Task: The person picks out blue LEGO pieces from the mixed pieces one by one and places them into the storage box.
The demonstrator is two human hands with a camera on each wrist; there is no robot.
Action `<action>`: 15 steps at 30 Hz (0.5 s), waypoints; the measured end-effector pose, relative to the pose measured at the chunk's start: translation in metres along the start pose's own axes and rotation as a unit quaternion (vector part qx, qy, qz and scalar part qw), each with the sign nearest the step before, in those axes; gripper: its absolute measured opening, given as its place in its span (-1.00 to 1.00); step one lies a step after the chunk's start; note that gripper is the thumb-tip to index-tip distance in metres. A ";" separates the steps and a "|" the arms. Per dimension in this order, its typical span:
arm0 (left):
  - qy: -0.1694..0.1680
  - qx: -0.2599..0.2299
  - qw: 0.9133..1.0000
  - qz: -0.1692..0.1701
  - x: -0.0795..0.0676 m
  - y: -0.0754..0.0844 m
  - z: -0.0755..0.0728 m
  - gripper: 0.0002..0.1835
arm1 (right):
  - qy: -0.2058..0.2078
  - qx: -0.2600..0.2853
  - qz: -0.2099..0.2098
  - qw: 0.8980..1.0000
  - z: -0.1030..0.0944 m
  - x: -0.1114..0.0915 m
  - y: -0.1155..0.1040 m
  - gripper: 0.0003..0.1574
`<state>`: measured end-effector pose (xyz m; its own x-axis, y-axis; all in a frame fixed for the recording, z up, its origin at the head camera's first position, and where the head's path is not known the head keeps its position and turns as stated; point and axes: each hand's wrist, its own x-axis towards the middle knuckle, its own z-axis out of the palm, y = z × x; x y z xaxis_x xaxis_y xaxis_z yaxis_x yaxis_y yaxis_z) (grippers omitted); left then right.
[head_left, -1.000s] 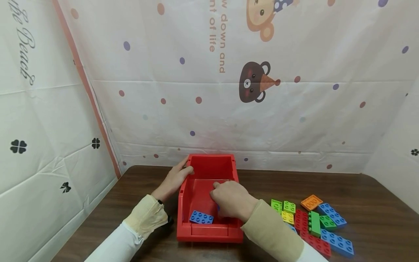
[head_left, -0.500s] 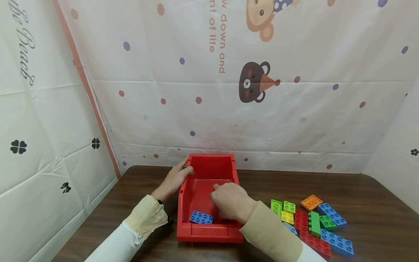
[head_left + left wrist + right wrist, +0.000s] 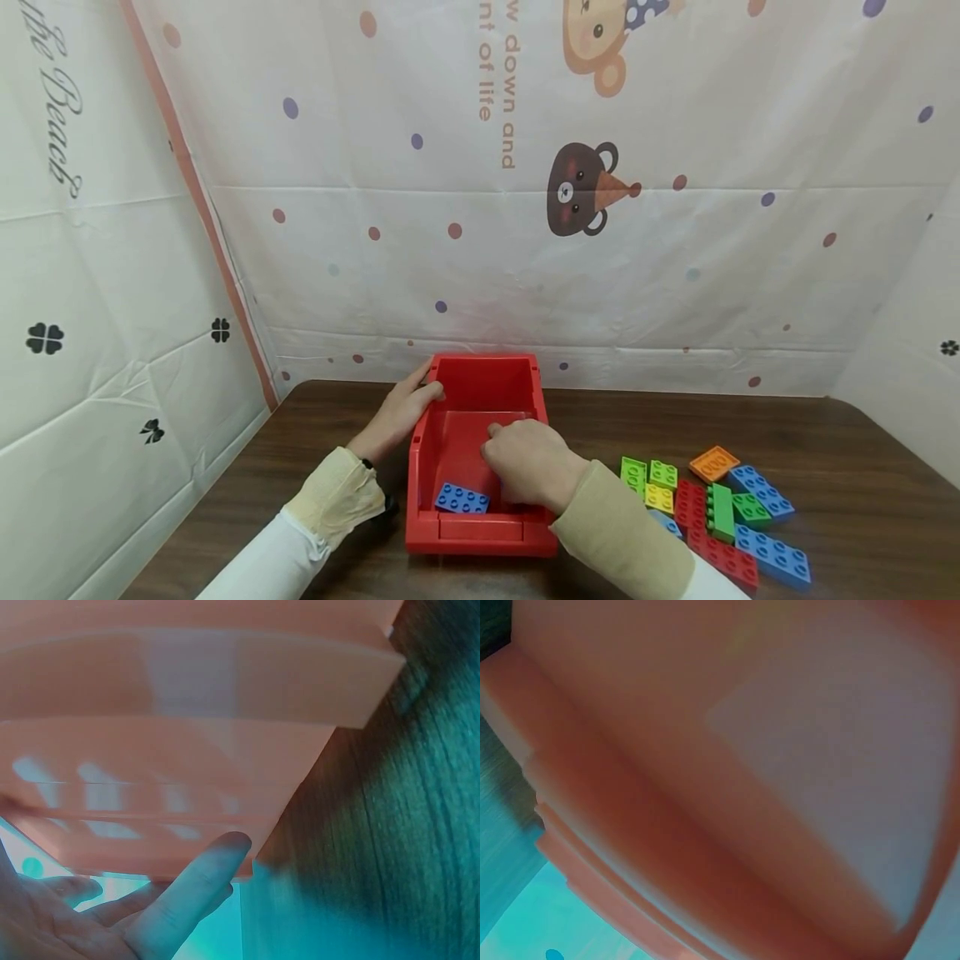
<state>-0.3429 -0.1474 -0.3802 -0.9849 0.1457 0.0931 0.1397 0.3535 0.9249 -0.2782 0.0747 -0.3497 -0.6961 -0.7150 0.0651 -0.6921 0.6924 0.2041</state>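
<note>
gripping a red bin (image 3: 480, 542) by its left wall, the left hand (image 3: 397, 417) sets its thumb at the rim, as i see it through my head camera, while my left wrist view shows its fingers (image 3: 180, 904) beside the outer wall. the bin stands on the dark wood-grain surface (image 3: 322, 429), its low end toward me. the right hand (image 3: 528, 458) reaches down into the right half of the bin; its fingertips are hidden beneath it, my right wrist view is a blur, and i cannot tell whether it holds anything. to its left, a blue brick (image 3: 462, 498) lies studs up on the bin floor by the low front wall. on the surface right of the bin i count more bricks bunched together: two lime green bricks (image 3: 663, 474), a yellow brick (image 3: 659, 498), red bricks (image 3: 722, 560), two green bricks (image 3: 720, 512), an orange brick (image 3: 715, 463) at the far edge of the group, and other blue bricks (image 3: 772, 554). behind stands a white dotted cloth (image 3: 495, 283) printed with a brown bear head (image 3: 573, 190).
</note>
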 end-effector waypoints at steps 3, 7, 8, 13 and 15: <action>-0.004 -0.003 1.000 0.001 -0.001 0.000 0.000 -0.20 | -0.001 0.004 -0.001 1.000 -0.001 0.000 0.000 -0.60; -0.007 -0.003 1.000 0.002 -0.001 0.001 -0.001 -0.20 | -0.005 0.010 -0.002 1.000 -0.002 -0.001 0.000 -0.60; -0.006 -0.004 1.000 0.002 -0.002 0.001 -0.001 -0.20 | -0.005 0.011 -0.001 1.000 -0.002 -0.001 0.000 -0.60; -0.005 -0.005 1.000 0.003 -0.001 0.001 -0.001 -0.20 | -0.011 0.020 0.003 1.000 -0.002 0.000 -0.002 -0.60; -0.005 -0.004 1.000 0.003 -0.001 0.001 0.000 -0.20 | -0.012 0.020 0.003 1.000 -0.002 0.000 -0.002 -0.60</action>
<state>-0.3423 -0.1475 -0.3795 -0.9831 0.1565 0.0952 0.1448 0.3458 0.9271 -0.2762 0.0731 -0.3479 -0.7044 -0.7085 0.0430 -0.6944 0.7005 0.1647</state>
